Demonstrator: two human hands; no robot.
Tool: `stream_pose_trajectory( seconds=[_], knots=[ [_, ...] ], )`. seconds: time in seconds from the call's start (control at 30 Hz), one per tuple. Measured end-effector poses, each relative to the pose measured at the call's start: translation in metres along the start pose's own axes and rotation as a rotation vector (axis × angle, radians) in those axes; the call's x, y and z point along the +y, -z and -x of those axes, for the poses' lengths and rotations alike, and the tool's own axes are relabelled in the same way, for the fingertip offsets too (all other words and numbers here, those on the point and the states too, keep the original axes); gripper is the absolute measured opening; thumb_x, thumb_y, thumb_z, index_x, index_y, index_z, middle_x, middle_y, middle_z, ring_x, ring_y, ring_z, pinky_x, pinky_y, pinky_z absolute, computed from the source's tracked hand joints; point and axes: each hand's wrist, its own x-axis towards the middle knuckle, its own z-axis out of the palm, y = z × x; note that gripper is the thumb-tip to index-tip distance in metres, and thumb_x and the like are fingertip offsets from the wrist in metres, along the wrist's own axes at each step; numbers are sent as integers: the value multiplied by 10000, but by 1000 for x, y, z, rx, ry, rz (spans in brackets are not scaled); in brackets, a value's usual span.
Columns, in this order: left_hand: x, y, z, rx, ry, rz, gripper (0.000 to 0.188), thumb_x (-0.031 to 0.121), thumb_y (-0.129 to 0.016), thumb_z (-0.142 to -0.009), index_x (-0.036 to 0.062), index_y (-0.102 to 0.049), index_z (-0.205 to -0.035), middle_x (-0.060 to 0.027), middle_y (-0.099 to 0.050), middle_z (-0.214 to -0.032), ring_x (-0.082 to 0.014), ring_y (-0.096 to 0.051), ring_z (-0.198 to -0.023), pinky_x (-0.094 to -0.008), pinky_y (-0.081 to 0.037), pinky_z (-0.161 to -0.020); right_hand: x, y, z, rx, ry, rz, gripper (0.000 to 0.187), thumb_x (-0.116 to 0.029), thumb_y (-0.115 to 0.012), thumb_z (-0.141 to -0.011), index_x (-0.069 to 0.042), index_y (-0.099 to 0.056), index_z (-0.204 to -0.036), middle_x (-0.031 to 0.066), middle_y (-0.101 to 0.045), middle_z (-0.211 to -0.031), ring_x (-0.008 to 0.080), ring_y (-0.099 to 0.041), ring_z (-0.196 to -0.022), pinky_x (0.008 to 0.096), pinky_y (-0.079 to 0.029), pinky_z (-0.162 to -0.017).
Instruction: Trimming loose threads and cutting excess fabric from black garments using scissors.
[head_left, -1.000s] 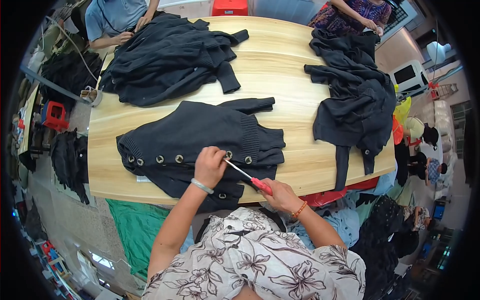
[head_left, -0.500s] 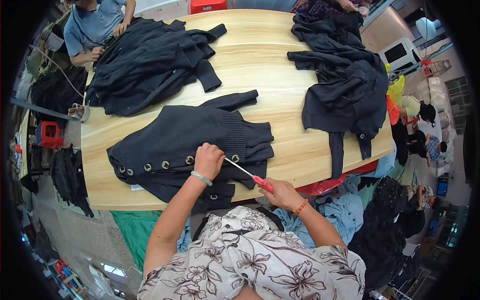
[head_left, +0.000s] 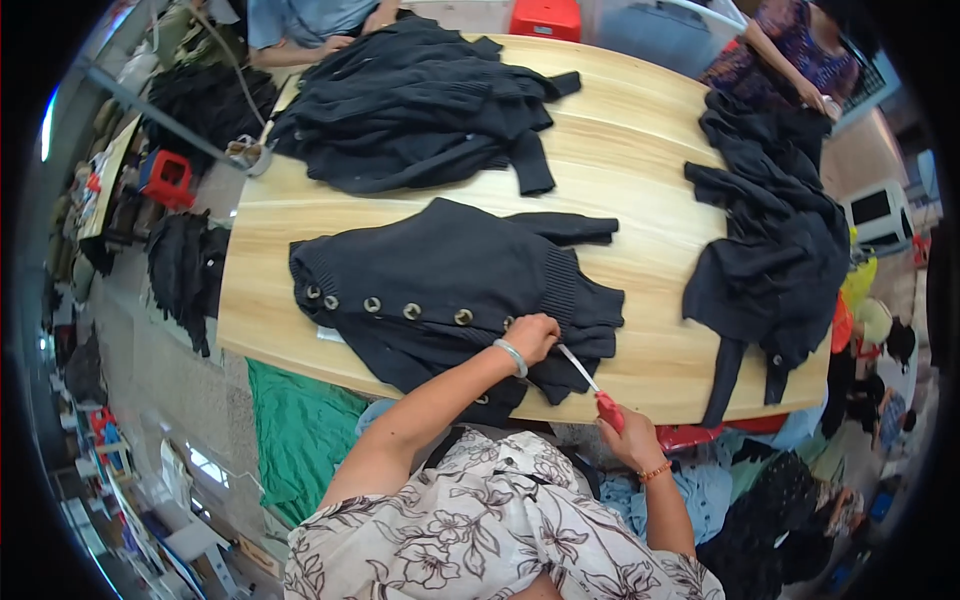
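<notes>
A dark knit cardigan (head_left: pixel 440 258) lies on the table before me, large round buttons along its near edge. Closed fingers of my left hand (head_left: pixel 533 338) grip that edge beside the ribbed hem, partly covering one button. My right hand (head_left: pixel 632 440) is wrapped around the red handle of a screwdriver-like tool (head_left: pixel 609 410). Its thin metal shaft slants up and left, with the tip close to my left fingers. What exactly the tip touches is hidden.
The wooden table (head_left: pixel 640 270) also bears a pile of dark knitwear (head_left: pixel 420 115) at the far left and dark garments (head_left: pixel 775 260) at the right. Two people stand at the far side. A red stool (head_left: pixel 167 179) stands left; green cloth (head_left: pixel 300 430) hangs below the near edge.
The view has turned, so the table appears shifted right. My left hand has slid along the buttoned edge toward the hem, uncovering a button. My right hand still grips the tool, now held more steeply.
</notes>
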Motion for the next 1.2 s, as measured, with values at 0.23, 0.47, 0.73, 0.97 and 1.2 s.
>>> stream_pose_trajectory(
  seconds=[0.23, 0.47, 0.73, 0.97, 1.2],
  knots=[
    [32, 142, 62, 539, -301, -321, 180, 52, -651, -721, 47, -646, -901, -113, -616, -915, -322, -602, -859, -425, -476, -742, 5, -11, -27, 191, -101, -16, 304, -337, -676, -882, -46, -670, -969, 223, -649, -741, 426, -638, -747, 492, -496, -669],
    [-97, 227, 167, 454, 183, -675, 670, 39, -691, -695, 112, -519, -1338, -237, -385, -1429, -420, -393, -1304, -484, -382, -1024, -66, -35, -91, 352, 331, -141, 436, -185, -814, -730, -64, -619, -1100, 174, -631, -1073, 366, -609, -1001, 429, -497, -839],
    [-121, 261, 159, 408, -50, -543, 370, -14, -609, -720, 62, -667, -1078, -135, -613, -1081, -334, -579, -1012, -416, -495, -866, -83, -81, -145, 404, 189, 20, 474, -100, -694, -771, -3, -489, -1187, 260, -593, -1058, 453, -589, -974, 498, -493, -835],
    [-112, 376, 75, 641, -268, -467, 357, -107, -539, -732, 19, -676, -1037, -176, -629, -1026, -365, -584, -985, -415, -490, -874, -162, 28, -175, 675, 175, 49, 355, -74, -648, -815, -34, -558, -1156, 219, -646, -979, 423, -632, -868, 474, -503, -740],
    [-185, 373, 52, 589, -196, -509, 437, -54, -588, -818, 48, -593, -1242, -222, -554, -1227, -394, -546, -1105, -423, -471, -942, -205, 30, -230, 756, 257, 235, 274, -100, -721, -816, -29, -563, -1029, 146, -645, -854, 366, -634, -799, 418, -489, -697]
  ],
)
